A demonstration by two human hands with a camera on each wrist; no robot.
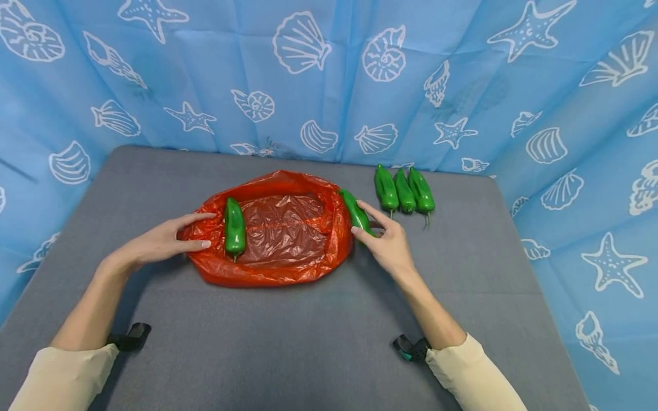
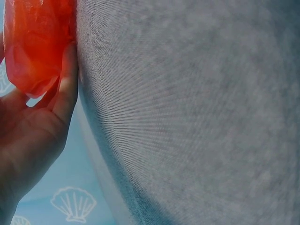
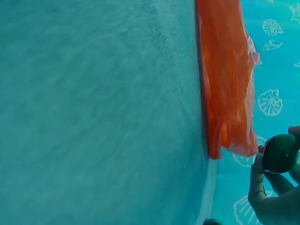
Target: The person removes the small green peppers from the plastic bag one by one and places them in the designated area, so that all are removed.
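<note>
Cream sleeves (image 1: pixel 64 379) come in at the near left and near right, with black wrist devices (image 1: pixel 137 335) just beyond their cuffs. Past them, a red plastic bag (image 1: pixel 269 279) lies on the grey table (image 1: pixel 288 354), its mouth gaping upward. Left hand (image 1: pixel 172 237) holds the bag's left end, thumb and forefinger spread over the rim, other fingers outside; the left wrist view shows the red film between the fingers. Right hand (image 1: pixel 385 237) pinches a green pepper (image 1: pixel 356 214) between thumb and fingers at the bag's right rim. Its tip points far left, and the right wrist view shows it raised off the table; whether it touches the film, I cannot tell. Another green pepper (image 1: pixel 235 228) lies inside the bag at the left, stem end near. Three more green peppers (image 1: pixel 405 192) lie close together at the far right, in front of the blue curtain (image 1: pixel 329 74).

Judging by this, the step in hand is bagging the second pepper, with one already inside and three waiting. The next move seems to call for the right hand to carry its pepper left over the rim, lower it beside the first and let go, with the left hand steadying the mouth.
</note>
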